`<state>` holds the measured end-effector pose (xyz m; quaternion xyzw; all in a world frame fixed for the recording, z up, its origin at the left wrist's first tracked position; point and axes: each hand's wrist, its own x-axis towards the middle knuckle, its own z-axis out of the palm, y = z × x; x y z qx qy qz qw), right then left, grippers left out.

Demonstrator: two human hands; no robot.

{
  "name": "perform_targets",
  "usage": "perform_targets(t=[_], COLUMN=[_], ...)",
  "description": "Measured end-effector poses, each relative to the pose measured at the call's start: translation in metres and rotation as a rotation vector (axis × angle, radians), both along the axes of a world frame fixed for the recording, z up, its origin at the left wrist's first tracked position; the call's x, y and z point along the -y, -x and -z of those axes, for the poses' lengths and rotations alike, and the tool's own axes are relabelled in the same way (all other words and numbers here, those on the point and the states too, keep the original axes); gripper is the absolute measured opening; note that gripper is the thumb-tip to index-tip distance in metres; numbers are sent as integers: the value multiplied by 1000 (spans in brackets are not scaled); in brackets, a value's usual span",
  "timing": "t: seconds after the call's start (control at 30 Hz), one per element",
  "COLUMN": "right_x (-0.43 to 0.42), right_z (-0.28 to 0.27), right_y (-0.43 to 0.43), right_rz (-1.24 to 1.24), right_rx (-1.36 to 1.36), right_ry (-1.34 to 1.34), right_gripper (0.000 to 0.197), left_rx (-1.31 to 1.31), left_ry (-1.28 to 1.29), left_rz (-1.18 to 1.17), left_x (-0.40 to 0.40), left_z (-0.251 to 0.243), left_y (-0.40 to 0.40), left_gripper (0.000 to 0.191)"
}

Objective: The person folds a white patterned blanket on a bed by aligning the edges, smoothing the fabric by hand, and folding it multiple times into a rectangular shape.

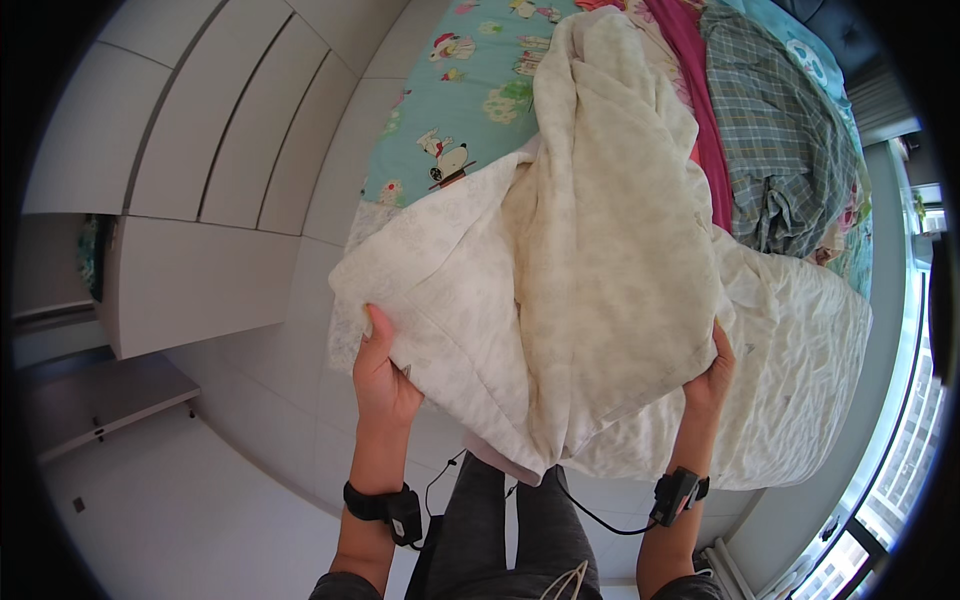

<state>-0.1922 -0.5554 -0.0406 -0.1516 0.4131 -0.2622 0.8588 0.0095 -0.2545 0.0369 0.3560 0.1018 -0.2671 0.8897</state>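
A cream-white quilt point(622, 247) lies bunched over the bed, its near part lifted between my two hands. My left hand point(386, 371) grips the pale, turned-over corner at the left, thumb on top and fingers underneath. At the quilt's right edge, my right hand point(712, 371) holds the fabric with the thumb up, the fingers partly hidden. Between the hands the cloth sags to a point above my legs. Beneath and to the right spreads a wrinkled white bed cover point(780, 375). Black straps with small devices and cables sit on both wrists.
Behind the quilt are a turquoise cartoon-print sheet point(480, 97), a magenta cloth point(694, 112) and a grey plaid cloth point(780, 135). White cabinets point(210, 277) stand at left beside the tiled floor. A window point(900, 450) is at right.
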Motion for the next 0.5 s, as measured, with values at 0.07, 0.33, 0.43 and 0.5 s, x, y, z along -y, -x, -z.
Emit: perform_targets(t=[0.07, 0.33, 0.43, 0.5], right_x=[-6, -112, -146, -149], right_z=[-24, -80, -98, -94], right_y=[-9, -76, -94, -101], right_rz=[-75, -325, -312, -296], right_rx=[-249, -508, -300, -213], right_ry=[244, 1679, 1697, 1684], right_gripper=[35, 30, 30, 28], left_rx=[-26, -91, -57, -74], left_ry=[-40, -188, -175, -155], left_rz=[0, 104, 171, 165], left_x=[0, 24, 31, 37], left_z=[-11, -23, -24, -27], left_y=[9, 47, 53, 54], left_gripper=[47, 25, 27, 27])
